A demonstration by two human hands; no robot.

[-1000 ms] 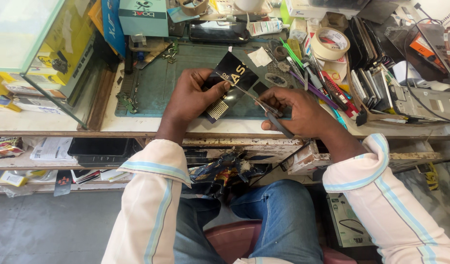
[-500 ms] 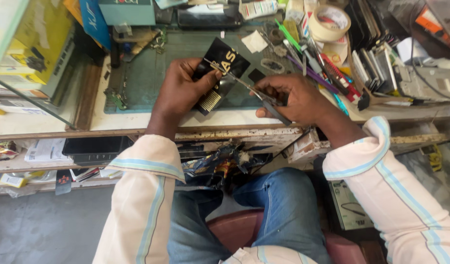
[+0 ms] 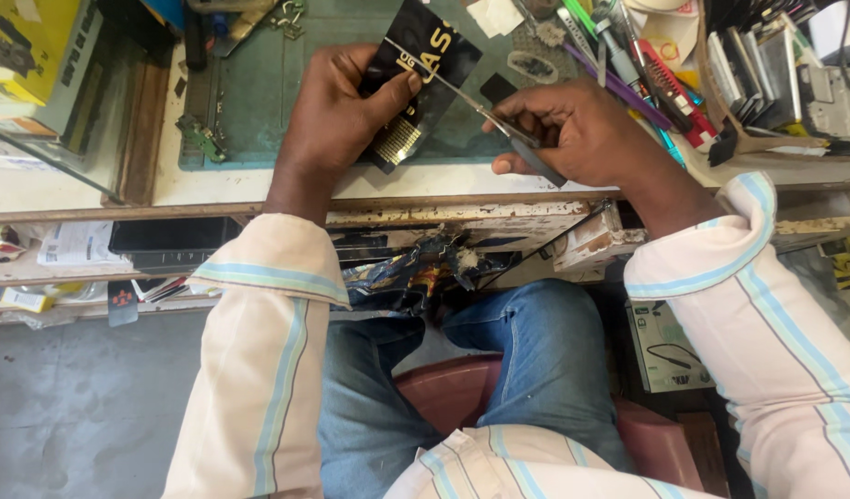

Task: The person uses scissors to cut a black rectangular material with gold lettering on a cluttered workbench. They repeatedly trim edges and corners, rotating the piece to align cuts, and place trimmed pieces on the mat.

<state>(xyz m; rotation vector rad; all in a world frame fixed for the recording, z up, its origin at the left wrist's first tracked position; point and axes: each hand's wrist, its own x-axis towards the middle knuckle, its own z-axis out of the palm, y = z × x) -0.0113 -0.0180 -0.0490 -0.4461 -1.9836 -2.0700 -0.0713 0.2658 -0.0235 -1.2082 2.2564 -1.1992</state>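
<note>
Both hands meet: left hand [image 3: 337,115] grips black packet [image 3: 425,74], right hand [image 3: 573,134] pinches tweezers [image 3: 462,97] against it.

I sit on a dark red stool [image 3: 462,388] at a worn white counter [image 3: 259,185] topped with a green mat [image 3: 259,83]. Below it, a shelf [image 3: 37,268] holds papers. The grey concrete floor [image 3: 74,407] looks stained in daylight.
</note>
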